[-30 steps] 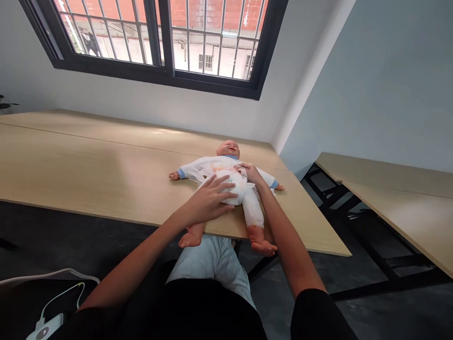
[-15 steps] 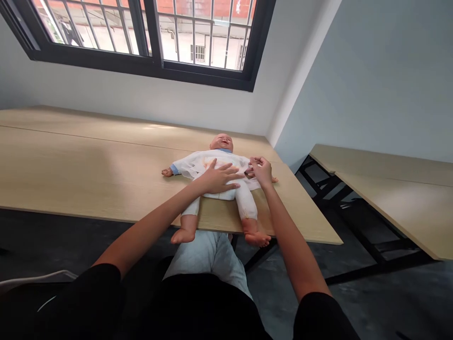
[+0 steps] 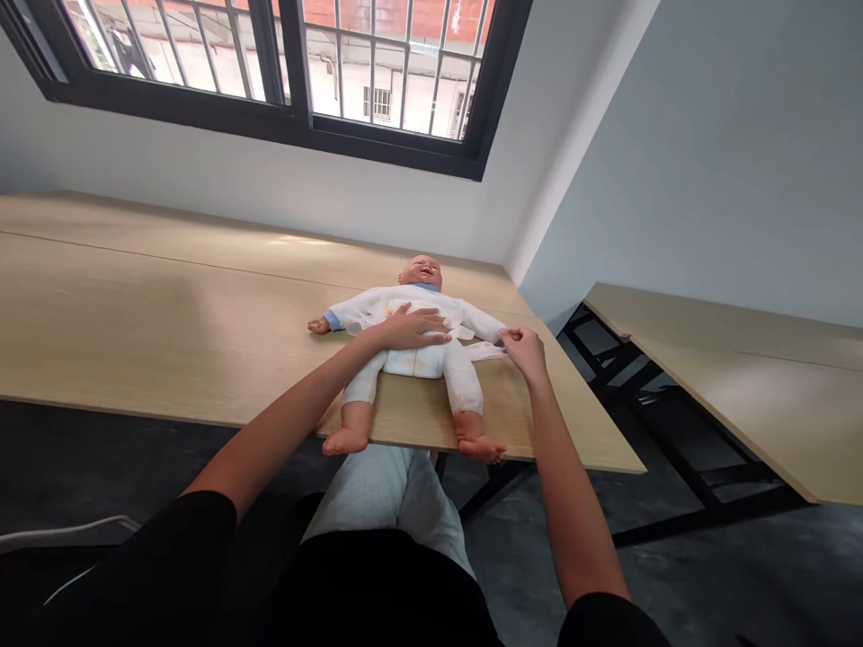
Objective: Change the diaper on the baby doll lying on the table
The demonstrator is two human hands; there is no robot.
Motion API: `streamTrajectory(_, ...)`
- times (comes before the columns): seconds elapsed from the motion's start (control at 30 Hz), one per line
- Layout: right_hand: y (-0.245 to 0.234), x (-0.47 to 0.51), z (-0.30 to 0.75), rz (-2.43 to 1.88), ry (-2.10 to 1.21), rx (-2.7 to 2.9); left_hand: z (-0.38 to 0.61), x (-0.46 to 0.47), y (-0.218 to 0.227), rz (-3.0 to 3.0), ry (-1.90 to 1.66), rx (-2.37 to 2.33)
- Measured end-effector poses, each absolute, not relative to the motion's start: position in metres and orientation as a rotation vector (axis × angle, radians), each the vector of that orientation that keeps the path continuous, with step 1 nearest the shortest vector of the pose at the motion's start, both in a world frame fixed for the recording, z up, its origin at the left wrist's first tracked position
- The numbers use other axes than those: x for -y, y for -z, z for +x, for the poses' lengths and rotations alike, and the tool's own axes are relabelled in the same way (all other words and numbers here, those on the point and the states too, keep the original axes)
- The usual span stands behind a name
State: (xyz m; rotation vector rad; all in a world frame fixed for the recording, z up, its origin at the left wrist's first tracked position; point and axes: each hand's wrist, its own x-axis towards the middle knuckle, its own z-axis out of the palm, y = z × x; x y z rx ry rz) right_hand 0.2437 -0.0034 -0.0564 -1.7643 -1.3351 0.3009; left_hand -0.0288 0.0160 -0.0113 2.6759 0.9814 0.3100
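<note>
- The left hand, near the middle of the frame, is lying palm down with its fingers loosely spread, gripping nothing; it is covering part of the belly of the doll.
- The right hand, right of centre, is bringing its thumb and fingers together at the outer end of a white strip. Its fingertips are overlapping the doll's sleeve end, so whether they are catching that too is hard to tell.
- The right hand is also hiding the doll's hand on that side.
- The window is running off the top of the frame, and the second table off the right edge.
- A pale curved bar at lower left is being cut off by the frame.
- Compared with half a second ago, the right hand is reaching farther right and the strip is stretching out narrower, exposing more of the doll's sleeve; the left hand is staying on the belly.
- The doll is lying face up at the centre of the frame on the table, its feet sticking out at the near edge.
</note>
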Motion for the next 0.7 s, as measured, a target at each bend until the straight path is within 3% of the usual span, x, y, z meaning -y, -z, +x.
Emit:
streamTrajectory(0.23,0.062,0.028,0.257,-1.855,-0.269,1.28,-0.025,-0.021,0.01,2.649,-0.346,-1.047)
streamTrajectory(0.47,0.066,0.02,0.225,-1.431,-0.652,1.454,-0.017,-0.015,0.005,2.677,-0.326,-1.101)
streamTrajectory(0.57,0.065,0.019,0.207,-1.089,-0.891,1.416,0.003,-0.009,0.002,2.683,-0.321,-1.188)
streamTrajectory(0.7,0.064,0.022,0.201,-0.942,-1.11,1.286,0.031,-0.005,0.004,2.674,-0.398,-1.351)
